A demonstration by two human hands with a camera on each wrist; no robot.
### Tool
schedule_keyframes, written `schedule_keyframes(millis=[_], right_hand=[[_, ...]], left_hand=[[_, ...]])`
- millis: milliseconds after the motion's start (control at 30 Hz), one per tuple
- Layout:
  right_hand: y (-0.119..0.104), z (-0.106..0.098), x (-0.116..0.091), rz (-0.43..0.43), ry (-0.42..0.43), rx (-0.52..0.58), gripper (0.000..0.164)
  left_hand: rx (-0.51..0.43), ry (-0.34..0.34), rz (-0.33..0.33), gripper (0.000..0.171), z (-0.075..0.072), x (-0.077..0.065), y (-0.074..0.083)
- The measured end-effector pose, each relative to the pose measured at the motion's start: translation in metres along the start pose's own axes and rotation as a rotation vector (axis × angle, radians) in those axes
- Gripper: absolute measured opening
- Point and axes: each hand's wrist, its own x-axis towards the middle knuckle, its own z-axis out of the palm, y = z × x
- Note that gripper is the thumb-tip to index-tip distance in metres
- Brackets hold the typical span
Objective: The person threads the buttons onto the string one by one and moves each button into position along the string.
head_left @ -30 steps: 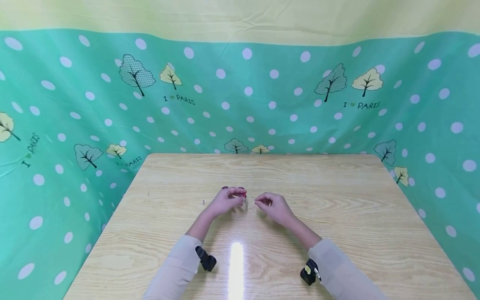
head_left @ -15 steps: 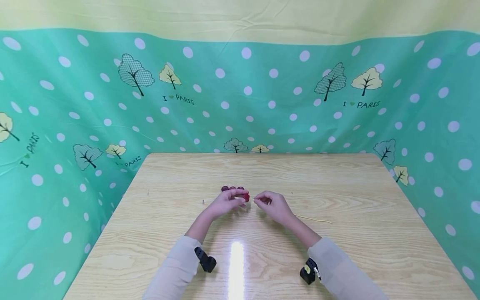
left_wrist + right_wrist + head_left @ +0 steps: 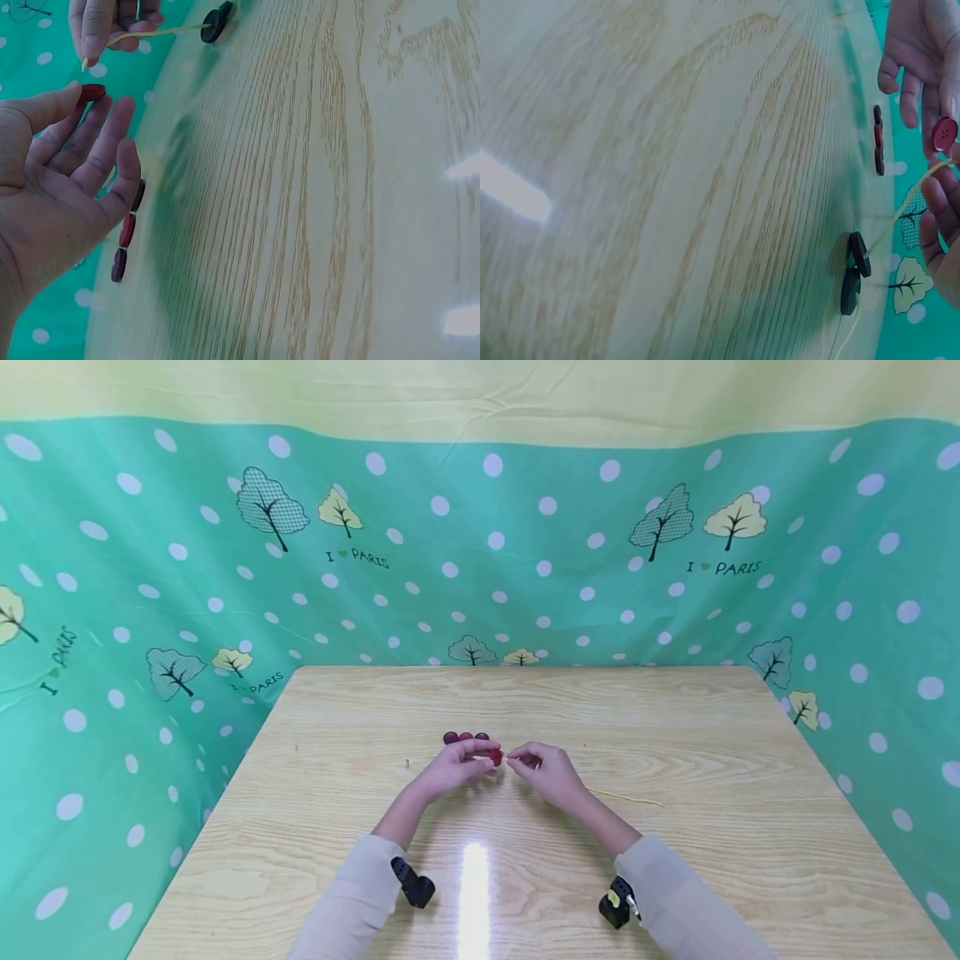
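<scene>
My left hand (image 3: 448, 768) pinches a red button (image 3: 945, 135) between thumb and fingertips, its other fingers spread. Holes show in the button's face in the right wrist view. Just to the right, my right hand (image 3: 553, 774) pinches a thin yellow cord (image 3: 900, 210) near its tip, which points at the red button with a small gap in the left wrist view. Two dark buttons (image 3: 850, 291) are by the cord at table level, below the right hand; the cord appears to run through them. The head view hides them behind that hand.
Beyond the left hand, a red button (image 3: 127, 229) sits in a row between two dark buttons on the wooden table (image 3: 675, 718). A tiny object (image 3: 407, 764) lies left of the left hand. The cord's tail (image 3: 626, 797) trails right. A polka-dot curtain (image 3: 525, 602) surrounds the table.
The red button in my left hand has turned into clearer view and moved slightly right, toward the cord tip. The button row shows more fully. My right hand has barely moved.
</scene>
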Motion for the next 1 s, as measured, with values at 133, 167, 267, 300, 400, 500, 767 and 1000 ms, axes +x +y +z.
schedule_keyframes(millis=[133,167,267,300,400,500,767,1000], right_hand=[[-0.0005,0.0001,-0.0001,0.000,-0.003,0.012,0.013],[-0.0002,0.0003,0.0000,0.000,-0.004,0.014,0.013],[-0.0002,0.0001,0.0000,-0.002,-0.005,0.015,0.013],[-0.0001,0.0000,0.0000,-0.003,-0.006,0.016,0.013],[-0.0002,-0.0002,0.0002,-0.002,-0.002,0.011,0.012],[-0.0008,-0.0004,0.0004,0.008,0.004,0.005,0.012],[-0.0004,-0.0002,0.0005,0.015,-0.005,-0.011,0.011],[0.0000,-0.0010,0.0002,0.012,-0.011,-0.007,0.011]], left_hand=[[0.000,-0.027,0.011,0.042,0.0015,0.0002,0.0013],[0.000,-0.032,0.013,0.042,0.0020,0.0003,0.0017],[0.010,-0.034,0.016,0.040,0.0035,0.0016,0.0020],[0.013,-0.031,0.016,0.040,0.0040,0.0020,0.0019],[0.029,-0.021,0.020,0.038,0.0055,0.0029,0.0011],[0.036,-0.016,0.020,0.037,0.0067,0.0033,0.0011],[0.034,-0.026,0.022,0.041,0.0073,0.0031,0.0032],[0.028,-0.038,0.008,0.041,0.0066,0.0031,0.0055]])
